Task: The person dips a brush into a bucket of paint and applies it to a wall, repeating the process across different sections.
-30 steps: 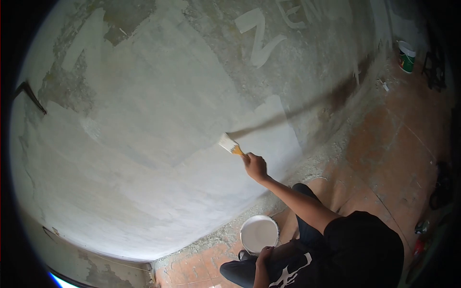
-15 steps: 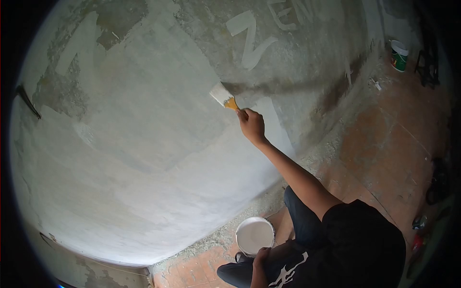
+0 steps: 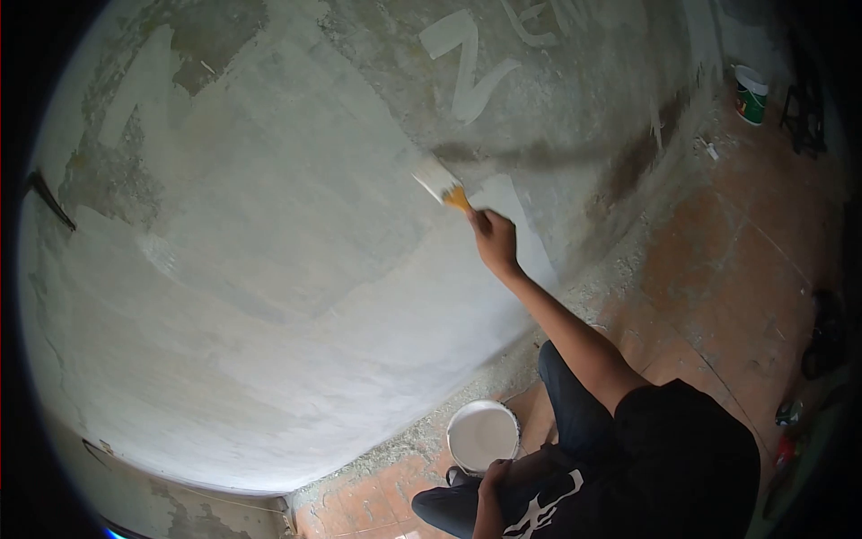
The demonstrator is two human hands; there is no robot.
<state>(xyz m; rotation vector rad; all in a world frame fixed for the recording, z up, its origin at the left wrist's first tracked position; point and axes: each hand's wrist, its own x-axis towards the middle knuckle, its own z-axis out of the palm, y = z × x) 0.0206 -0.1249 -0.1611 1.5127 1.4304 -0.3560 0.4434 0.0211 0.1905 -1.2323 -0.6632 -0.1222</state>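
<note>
My right hand (image 3: 495, 239) is wrapped round the yellow handle of a wide, flat paintbrush (image 3: 440, 181). Its pale, coated bristles meet the wall (image 3: 341, 216) at the border between a smooth pale coat and rougher grey plaster. Low by my legs stands a white bucket (image 3: 483, 435) of off-white paint or slurry. My left hand (image 3: 496, 472) is closed at the bucket's near rim, its fingers partly hidden.
Pale painted marks (image 3: 467, 72) show high on the wall. A green-and-white tub (image 3: 751, 94) stands on the tiled floor (image 3: 691, 251) at the far right. Crumbly debris lines the wall's foot. A dark metal piece (image 3: 52, 202) juts out at left.
My right hand has drawn the brush a short way to the right across the wall. My left hand stays at the bucket's rim, while the view shifts slightly.
</note>
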